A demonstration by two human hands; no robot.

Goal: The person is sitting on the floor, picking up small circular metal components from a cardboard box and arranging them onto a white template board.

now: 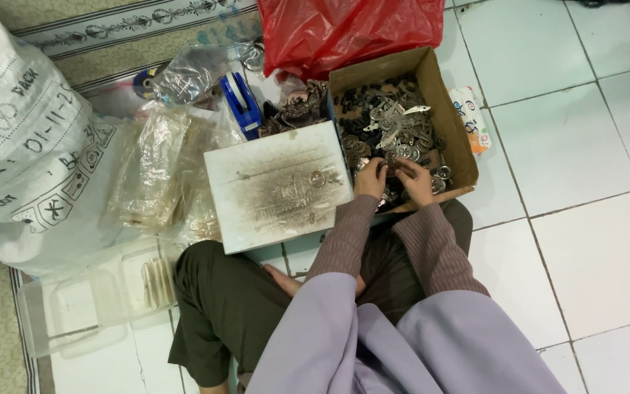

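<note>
Lilac cloth point(402, 343) draped over the person's lap lay closest, with dark trousers point(220, 306) folded cross-legged on the white tiled floor point(585, 241). Both striped sleeves reached forward into a cardboard box point(450, 109) full of small metal parts point(391, 120) (mostly round, greyish pieces). At the box's near edge the left hand point(370, 179) and the right hand point(415, 182) met, fingers pinched narrowly on a small metal piece point(395, 166) held between them. Just beside the box's left wall sat a worn white board point(278, 186), touching the person's knee. Clear plastic bags point(154, 168) lay left of the board, and a big white sack point(23, 138) stood at the floor's left edge. A red plastic bag point(344, 29) rested behind the box, with a blue tape dispenser point(240, 102) near it.
</note>
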